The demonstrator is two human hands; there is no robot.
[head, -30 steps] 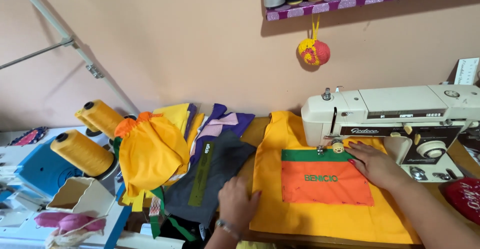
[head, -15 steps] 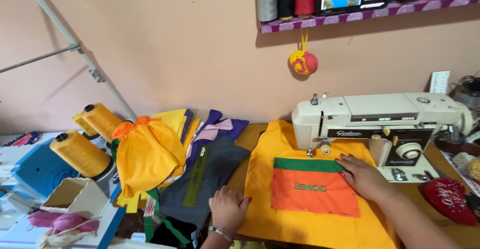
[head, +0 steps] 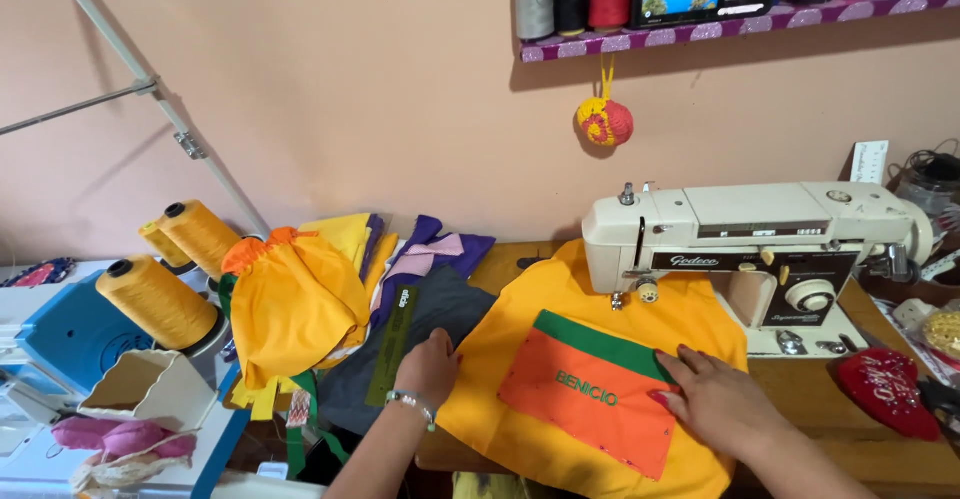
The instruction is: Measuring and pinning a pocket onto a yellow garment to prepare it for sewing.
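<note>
**Inspector:** Yellow cloth panel with an orange-and-green patch pocket lies flat on the wooden table, its top edge under the cream sewing machine.

**Clerk:** Hands?

**Inspector:** Left hand presses the panel's left edge, fingers apart, clamping nothing. Right hand lies flat on the pocket's right side, fingers spread.

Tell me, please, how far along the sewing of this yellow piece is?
Done: the orange patch with its green band lies pinned on the yellow fabric. In hand: the left hand and right hand flatten it. Left: stitching, since it isn't under the needle of the machine.
</note>
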